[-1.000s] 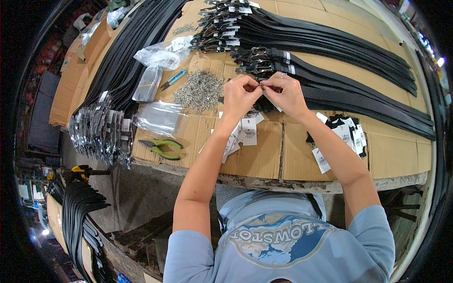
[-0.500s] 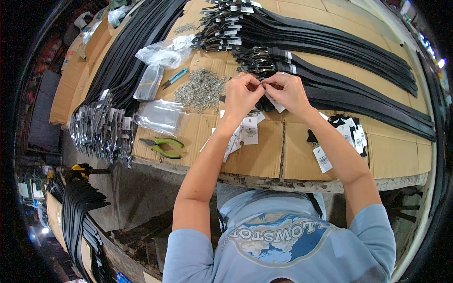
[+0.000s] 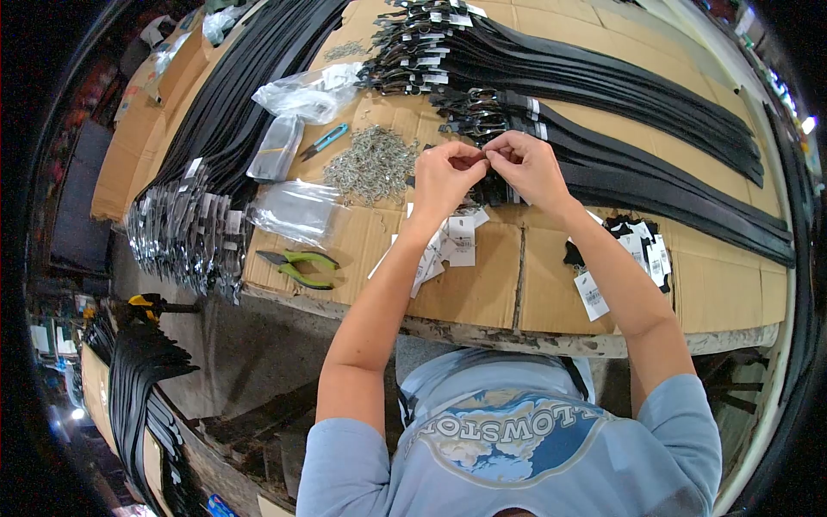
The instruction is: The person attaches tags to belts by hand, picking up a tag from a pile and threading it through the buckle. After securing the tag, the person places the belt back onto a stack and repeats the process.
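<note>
My left hand [image 3: 450,178] and my right hand [image 3: 527,171] meet fingertip to fingertip, both closed in a pinch. Whatever sits between the fingers is too small to make out. Just beyond them lie black belts [image 3: 655,191] with dark buckles at their left ends. Below my left wrist is a cluster of white tags [image 3: 462,241], partly covered by the forearm. A heap of small silver metal pieces [image 3: 369,164] rests left of my left hand. More white tags with black pieces [image 3: 637,246] lie beside my right forearm.
Green-handled pliers [image 3: 301,267], blue thread snips [image 3: 326,142] and clear plastic bags [image 3: 297,211] lie left on the cardboard-covered table [image 3: 551,284]. A second belt stack [image 3: 594,77] runs along the back. Wrapped-buckle belts [image 3: 185,228] hang over the left edge.
My hands stay pinched together and have shifted slightly. The white tag that showed below my right fingers is no longer in that spot. The whole view has moved a little.
</note>
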`<action>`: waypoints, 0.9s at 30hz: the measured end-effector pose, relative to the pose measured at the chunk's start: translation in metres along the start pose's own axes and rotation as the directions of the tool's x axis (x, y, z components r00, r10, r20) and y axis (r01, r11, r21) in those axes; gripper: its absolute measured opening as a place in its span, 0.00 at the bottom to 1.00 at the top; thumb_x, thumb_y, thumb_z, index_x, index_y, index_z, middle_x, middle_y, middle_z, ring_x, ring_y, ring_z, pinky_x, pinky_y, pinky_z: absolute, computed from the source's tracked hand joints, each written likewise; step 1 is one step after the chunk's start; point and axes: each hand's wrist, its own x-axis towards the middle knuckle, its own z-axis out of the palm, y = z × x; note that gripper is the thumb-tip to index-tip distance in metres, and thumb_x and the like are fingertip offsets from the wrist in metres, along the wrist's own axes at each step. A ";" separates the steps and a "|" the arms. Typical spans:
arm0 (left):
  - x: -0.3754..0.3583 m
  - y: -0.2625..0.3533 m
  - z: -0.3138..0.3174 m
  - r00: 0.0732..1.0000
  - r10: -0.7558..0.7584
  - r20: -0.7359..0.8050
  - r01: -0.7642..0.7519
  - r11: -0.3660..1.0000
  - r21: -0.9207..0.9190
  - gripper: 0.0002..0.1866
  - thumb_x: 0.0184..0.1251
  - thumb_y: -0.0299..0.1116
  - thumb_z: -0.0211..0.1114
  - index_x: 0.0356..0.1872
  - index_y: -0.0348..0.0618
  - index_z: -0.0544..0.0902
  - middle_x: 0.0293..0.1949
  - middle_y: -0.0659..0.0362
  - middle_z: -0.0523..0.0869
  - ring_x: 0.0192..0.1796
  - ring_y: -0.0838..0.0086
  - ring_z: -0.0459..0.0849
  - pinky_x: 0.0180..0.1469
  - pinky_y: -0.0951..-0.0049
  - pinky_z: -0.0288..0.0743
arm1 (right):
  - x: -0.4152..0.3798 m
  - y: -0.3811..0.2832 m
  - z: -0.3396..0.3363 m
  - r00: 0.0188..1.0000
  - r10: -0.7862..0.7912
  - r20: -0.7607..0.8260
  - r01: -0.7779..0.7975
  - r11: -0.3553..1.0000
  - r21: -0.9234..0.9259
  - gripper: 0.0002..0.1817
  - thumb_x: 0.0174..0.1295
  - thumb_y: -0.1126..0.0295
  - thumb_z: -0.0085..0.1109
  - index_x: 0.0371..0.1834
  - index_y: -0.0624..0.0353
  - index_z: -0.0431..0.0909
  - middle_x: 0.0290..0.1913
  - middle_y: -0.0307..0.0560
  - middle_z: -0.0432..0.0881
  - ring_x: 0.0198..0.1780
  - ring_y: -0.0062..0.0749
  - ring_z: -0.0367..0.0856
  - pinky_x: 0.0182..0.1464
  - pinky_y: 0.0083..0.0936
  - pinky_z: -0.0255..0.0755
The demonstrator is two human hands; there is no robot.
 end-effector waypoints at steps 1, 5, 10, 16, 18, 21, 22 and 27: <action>0.001 -0.001 0.000 1.000 -0.001 -0.003 0.001 1.000 -0.001 0.09 0.50 0.28 0.70 0.33 0.35 0.86 0.25 0.54 0.86 0.24 0.74 0.83 0.29 0.75 0.76 | 0.001 0.002 -0.001 1.000 0.008 0.006 -0.008 1.000 0.013 0.08 0.57 0.72 0.61 0.36 0.65 0.82 0.28 0.44 0.81 0.26 0.22 0.75 0.31 0.22 0.70; 0.003 0.001 -0.003 0.949 -0.257 0.182 0.298 0.921 -0.251 0.12 0.53 0.31 0.71 0.36 0.35 0.87 0.24 0.58 0.86 0.22 0.81 0.80 0.26 0.79 0.74 | -0.001 0.007 -0.003 0.999 -0.003 0.041 0.002 1.000 0.028 0.06 0.63 0.74 0.58 0.39 0.65 0.80 0.29 0.35 0.81 0.28 0.11 0.73 0.31 0.12 0.69; 0.001 0.004 -0.002 0.943 -0.296 0.154 0.320 0.933 -0.167 0.11 0.54 0.31 0.70 0.36 0.35 0.87 0.21 0.61 0.85 0.20 0.83 0.79 0.24 0.81 0.72 | -0.002 0.010 -0.002 0.999 -0.032 0.038 0.031 0.999 0.030 0.06 0.63 0.74 0.59 0.39 0.65 0.80 0.30 0.35 0.81 0.29 0.10 0.72 0.31 0.12 0.68; -0.002 -0.002 0.003 0.971 -0.208 0.116 0.224 0.962 -0.156 0.09 0.59 0.33 0.69 0.35 0.37 0.86 0.19 0.65 0.81 0.19 0.88 0.73 0.19 0.85 0.64 | -0.002 0.009 0.000 0.998 -0.055 0.005 0.055 0.998 0.028 0.07 0.59 0.72 0.60 0.37 0.64 0.81 0.28 0.42 0.80 0.25 0.20 0.72 0.29 0.20 0.68; -0.001 -0.004 0.003 0.976 -0.188 0.111 0.208 0.953 -0.220 0.08 0.55 0.29 0.69 0.31 0.33 0.86 0.21 0.60 0.84 0.21 0.83 0.79 0.24 0.81 0.72 | -0.002 0.009 0.000 0.999 -0.051 0.005 0.051 0.998 0.039 0.07 0.59 0.72 0.60 0.37 0.65 0.80 0.29 0.42 0.80 0.25 0.21 0.73 0.29 0.21 0.68; 0.000 -0.005 0.002 0.963 -0.227 0.145 0.260 0.927 -0.272 0.07 0.55 0.28 0.68 0.30 0.33 0.85 0.22 0.61 0.84 0.22 0.83 0.80 0.24 0.82 0.72 | -0.003 0.004 -0.001 0.995 -0.103 -0.014 0.102 0.995 -0.011 0.08 0.58 0.72 0.60 0.37 0.65 0.80 0.29 0.44 0.80 0.26 0.23 0.75 0.30 0.22 0.70; -0.001 -0.004 0.003 0.963 -0.228 0.146 0.261 0.926 -0.272 0.07 0.55 0.28 0.68 0.30 0.33 0.85 0.22 0.61 0.84 0.22 0.83 0.80 0.24 0.82 0.72 | -0.003 0.005 -0.001 0.994 -0.107 -0.006 0.107 0.994 -0.024 0.08 0.57 0.73 0.60 0.37 0.65 0.80 0.29 0.45 0.80 0.26 0.25 0.76 0.31 0.23 0.70; -0.004 -0.007 0.008 0.991 -0.133 0.028 0.136 0.959 -0.248 0.07 0.56 0.28 0.67 0.29 0.32 0.84 0.21 0.60 0.84 0.22 0.83 0.80 0.24 0.82 0.73 | -0.003 0.002 -0.002 0.992 -0.128 0.010 0.128 0.989 -0.069 0.08 0.57 0.73 0.60 0.37 0.66 0.81 0.28 0.47 0.79 0.27 0.28 0.77 0.31 0.23 0.71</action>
